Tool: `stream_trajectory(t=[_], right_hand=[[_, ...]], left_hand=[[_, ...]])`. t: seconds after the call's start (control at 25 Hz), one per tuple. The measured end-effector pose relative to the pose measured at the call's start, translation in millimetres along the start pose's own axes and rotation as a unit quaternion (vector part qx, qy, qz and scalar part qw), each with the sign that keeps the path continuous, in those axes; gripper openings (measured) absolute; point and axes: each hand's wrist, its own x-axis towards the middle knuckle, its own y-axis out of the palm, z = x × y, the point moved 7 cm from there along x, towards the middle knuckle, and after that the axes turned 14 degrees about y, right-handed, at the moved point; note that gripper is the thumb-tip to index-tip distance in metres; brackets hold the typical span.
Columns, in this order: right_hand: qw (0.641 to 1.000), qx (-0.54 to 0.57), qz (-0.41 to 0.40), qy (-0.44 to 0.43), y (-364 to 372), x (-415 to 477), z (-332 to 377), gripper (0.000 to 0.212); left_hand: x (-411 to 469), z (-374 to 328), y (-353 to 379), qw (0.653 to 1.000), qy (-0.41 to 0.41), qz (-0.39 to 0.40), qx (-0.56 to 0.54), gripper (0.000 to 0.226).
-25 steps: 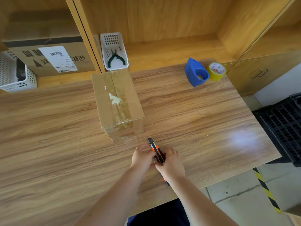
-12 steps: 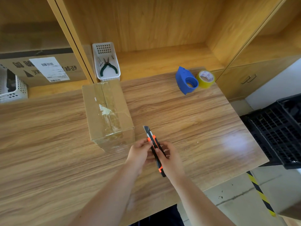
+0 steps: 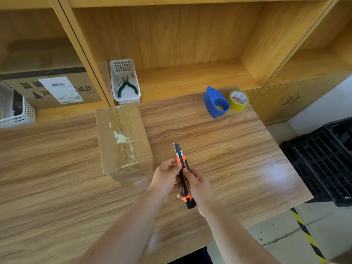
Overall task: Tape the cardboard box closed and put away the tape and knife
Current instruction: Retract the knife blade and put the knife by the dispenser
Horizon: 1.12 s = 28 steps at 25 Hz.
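While you stand at the desk's point(image 3: 238, 149) near edge, both of your hands are on the utility knife point(image 3: 183, 174), lifted just off the surface. Your right hand point(image 3: 200, 187) is wrapped around the black-and-orange handle; your left hand point(image 3: 165, 176) pinches the front end near the orange slider, fingers curled shut on it. Blade is out, pointing away from you toward the desk's far edge. Cardboard box point(image 3: 123, 141) sits left of the knife, reaching back to the desk's far edge, flaps down, a clear tape strip running along the centre seam and over the near face; some torn white patches show under the tape. Judgement: sealing looks done, though you cannot see the box's far end. Yellow tape roll point(image 3: 239, 100) and blue tape dispenser point(image 3: 216, 102) rest touching each other at the far right corner of the desk, not yet put away. White basket point(image 3: 124, 96) with green-handled pliers point(image 3: 126, 86) stands on the shelf just behind the box, a likely home for the tools. Left to do, as it appears: retract the blade, stow the knife, then stow the tape.
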Motion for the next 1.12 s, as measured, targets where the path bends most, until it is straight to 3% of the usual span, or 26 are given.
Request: stream_trajectory(t=[0.68, 1.12], right_hand=[[0.998, 0.004, 0.000, -0.066, -9.5, -13.3, 40.2, 0.022], [0.997, 0.016, 0.043, -0.058, -13.9, -13.5, 41.1, 0.020]], left_hand=[[-6.4, -38.3, 20.4, 0.998, 0.057, -0.014, -0.018, 0.021], [-12.0, -43.3, 25.8, 0.998, 0.062, -0.014, -0.020, 0.020]])
